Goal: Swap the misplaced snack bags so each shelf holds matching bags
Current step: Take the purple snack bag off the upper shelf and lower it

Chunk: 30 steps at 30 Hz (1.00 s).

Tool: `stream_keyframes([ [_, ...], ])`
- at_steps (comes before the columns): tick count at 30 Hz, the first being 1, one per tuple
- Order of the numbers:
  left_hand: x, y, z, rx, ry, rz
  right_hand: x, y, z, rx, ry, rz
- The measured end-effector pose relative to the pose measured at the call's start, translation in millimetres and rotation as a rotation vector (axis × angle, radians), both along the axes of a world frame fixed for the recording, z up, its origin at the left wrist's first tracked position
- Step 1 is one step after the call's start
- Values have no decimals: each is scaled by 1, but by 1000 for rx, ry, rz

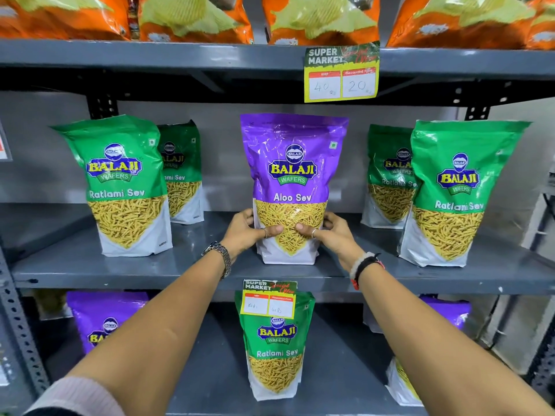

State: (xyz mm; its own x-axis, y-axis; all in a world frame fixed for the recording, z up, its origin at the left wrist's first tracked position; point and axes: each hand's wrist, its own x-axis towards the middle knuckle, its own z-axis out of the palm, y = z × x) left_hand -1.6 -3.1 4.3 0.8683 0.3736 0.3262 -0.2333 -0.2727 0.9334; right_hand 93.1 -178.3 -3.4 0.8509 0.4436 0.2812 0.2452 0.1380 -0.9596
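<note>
While the glossy purple Aloo Sev pouch is standing upright mid-way along the grey metal middle shelf, the left hand and right hand are closing their grip on its lower sides, thumbs across the front. Judgement: lifting straight, then drawing it near, is clearing the upper shelf lip. Green Ratlami Sev pouches are standing well apart left and right; room looks ample.

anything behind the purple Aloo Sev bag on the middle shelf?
Nothing shows past the edges of the purple Aloo Sev bag except the grey back panel. The spot directly behind is covered by the bag, so cannot confirm. Left hand and right hand hold its base.
</note>
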Motion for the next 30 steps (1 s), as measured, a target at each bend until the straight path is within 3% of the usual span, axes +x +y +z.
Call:
stream_keyframes([
  [11, -41, -49, -10, 49, -29, -81, -64, -72, -9, 117, -15, -71],
  [18, -60, -106, -45, -15, -44, -160, -102, -136, -32, 91, -41, -134],
  [25, -61, -148, -125, -36, 57, -241, -101, -185, -113, -4, 32, -154],
  [30, -53, -160, -197, -109, 239, -249, -92, -198, -188, -40, 169, -160],
])
